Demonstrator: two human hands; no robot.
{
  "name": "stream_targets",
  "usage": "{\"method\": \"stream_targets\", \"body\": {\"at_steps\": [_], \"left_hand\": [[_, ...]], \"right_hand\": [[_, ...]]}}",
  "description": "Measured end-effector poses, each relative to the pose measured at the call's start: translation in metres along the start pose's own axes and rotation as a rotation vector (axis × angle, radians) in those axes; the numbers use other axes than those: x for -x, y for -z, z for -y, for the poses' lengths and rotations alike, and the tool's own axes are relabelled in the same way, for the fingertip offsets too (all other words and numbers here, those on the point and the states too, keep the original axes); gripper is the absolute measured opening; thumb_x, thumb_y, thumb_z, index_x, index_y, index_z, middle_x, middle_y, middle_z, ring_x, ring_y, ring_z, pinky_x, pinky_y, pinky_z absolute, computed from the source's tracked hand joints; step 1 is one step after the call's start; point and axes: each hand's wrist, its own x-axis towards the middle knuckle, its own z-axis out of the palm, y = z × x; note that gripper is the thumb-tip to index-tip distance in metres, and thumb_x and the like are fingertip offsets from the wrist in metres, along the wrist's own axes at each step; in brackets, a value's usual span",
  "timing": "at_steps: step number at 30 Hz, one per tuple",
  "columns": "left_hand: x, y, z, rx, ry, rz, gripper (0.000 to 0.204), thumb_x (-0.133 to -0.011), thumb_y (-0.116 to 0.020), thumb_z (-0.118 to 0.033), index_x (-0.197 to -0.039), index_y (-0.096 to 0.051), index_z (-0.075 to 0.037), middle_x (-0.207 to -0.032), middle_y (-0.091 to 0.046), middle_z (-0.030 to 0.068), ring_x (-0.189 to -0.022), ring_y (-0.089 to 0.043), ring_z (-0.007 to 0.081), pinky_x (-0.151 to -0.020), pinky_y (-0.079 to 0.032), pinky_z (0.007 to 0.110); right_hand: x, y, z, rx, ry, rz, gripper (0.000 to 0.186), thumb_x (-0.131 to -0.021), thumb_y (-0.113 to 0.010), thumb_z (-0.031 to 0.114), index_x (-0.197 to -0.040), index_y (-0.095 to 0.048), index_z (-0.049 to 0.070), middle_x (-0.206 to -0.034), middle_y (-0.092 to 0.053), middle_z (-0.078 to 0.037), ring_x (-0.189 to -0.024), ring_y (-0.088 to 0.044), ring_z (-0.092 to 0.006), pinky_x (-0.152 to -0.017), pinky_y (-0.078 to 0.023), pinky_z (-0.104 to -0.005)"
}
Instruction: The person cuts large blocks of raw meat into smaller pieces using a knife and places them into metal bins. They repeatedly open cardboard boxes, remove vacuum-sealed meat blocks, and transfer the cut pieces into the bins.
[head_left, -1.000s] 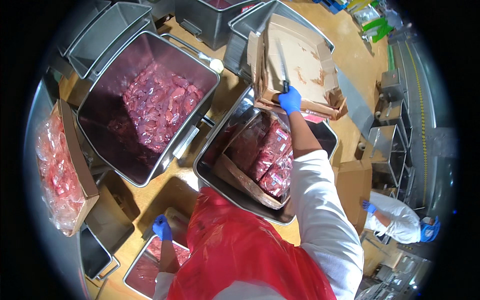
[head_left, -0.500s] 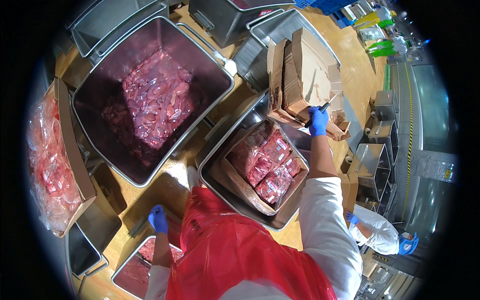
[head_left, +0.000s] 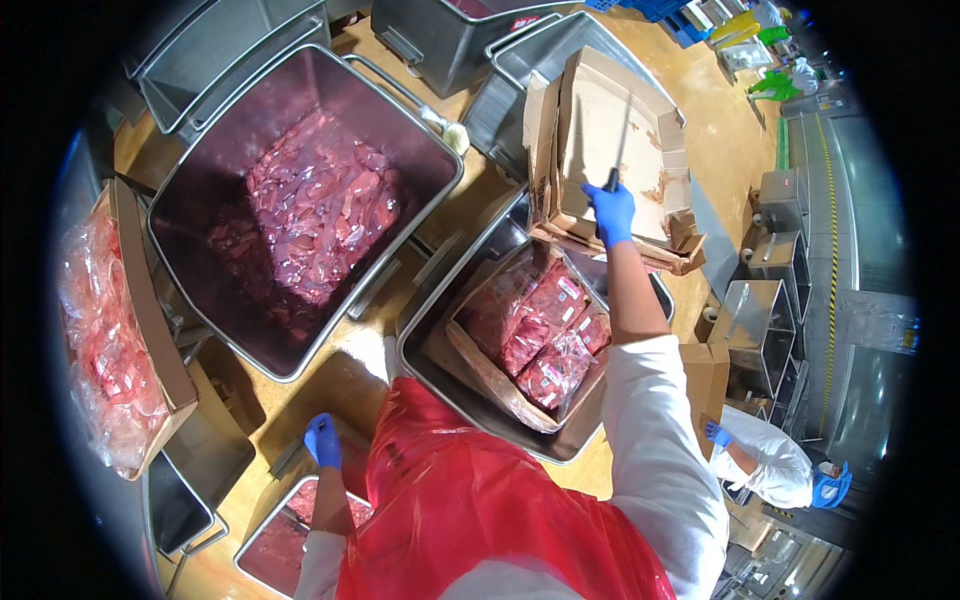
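Observation:
My right hand (head_left: 614, 212), in a blue glove, is closed round the black handle of a knife (head_left: 624, 135). Its blade points away from me over the flattened, stacked cardboard boxes (head_left: 590, 130), whose edges are torn. Just nearer stands a metal tub (head_left: 560, 445) holding an open carton (head_left: 470, 365) of red meat in clear plastic packs (head_left: 550, 340). My left hand (head_left: 323, 442), also blue-gloved, hangs low at the left above a small bin of meat (head_left: 285, 535). Its fingers are too hidden to read.
A large steel tub (head_left: 300, 365) of loose dark red meat (head_left: 325, 205) stands at the left. Beyond its left side is a carton of plastic-wrapped meat (head_left: 110, 340). Metal carts (head_left: 755, 335) line the right, and a co-worker in white (head_left: 765, 465) stands at the lower right.
My right hand has shifted a little left and away from me, and the knife has turned to point away. My left hand has barely moved. The view has shifted slightly.

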Motion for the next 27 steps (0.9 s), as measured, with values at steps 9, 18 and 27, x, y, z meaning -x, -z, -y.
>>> {"method": "stream_targets", "body": {"at_steps": [9, 18, 27], "left_hand": [[0.021, 0.012, 0.01, -0.054, 0.097, -0.047, 0.015, -0.087, -0.068, -0.012, -0.095, -0.074, -0.001, -0.085, -0.073, 0.0148, -0.079, -0.07, 0.0207, -0.074, -0.055, 0.034], [0.058, 0.004, 0.079, -0.291, 0.188, 0.032, 0.022, -0.09, -0.063, -0.024, -0.094, -0.074, -0.005, -0.086, -0.071, 0.0177, -0.077, -0.071, 0.0273, -0.07, -0.054, 0.039], [0.046, 0.015, 0.022, -0.09, 0.261, 0.007, 0.024, -0.085, -0.066, -0.031, -0.096, -0.075, -0.012, -0.091, -0.072, 0.0145, -0.082, -0.071, 0.0274, -0.075, -0.055, 0.038]], "right_hand": [[-0.044, -0.072, -0.011, 0.436, 0.125, -0.107, 0.037, -0.072, -0.077, 0.033, -0.089, -0.072, 0.001, -0.089, -0.072, -0.022, -0.086, -0.07, -0.0383, -0.081, -0.054, -0.0449], [-0.032, -0.078, -0.005, 0.533, 0.222, -0.09, 0.049, -0.07, -0.084, 0.038, -0.092, -0.068, -0.003, -0.09, -0.072, -0.022, -0.085, -0.071, -0.0329, -0.079, -0.055, -0.0418], [0.006, -0.098, 0.014, 0.963, 0.626, -0.004, 0.062, -0.068, -0.083, 0.054, -0.095, -0.07, 0.0, -0.092, -0.07, -0.024, -0.083, -0.069, -0.0392, -0.074, -0.055, -0.0487]]}}
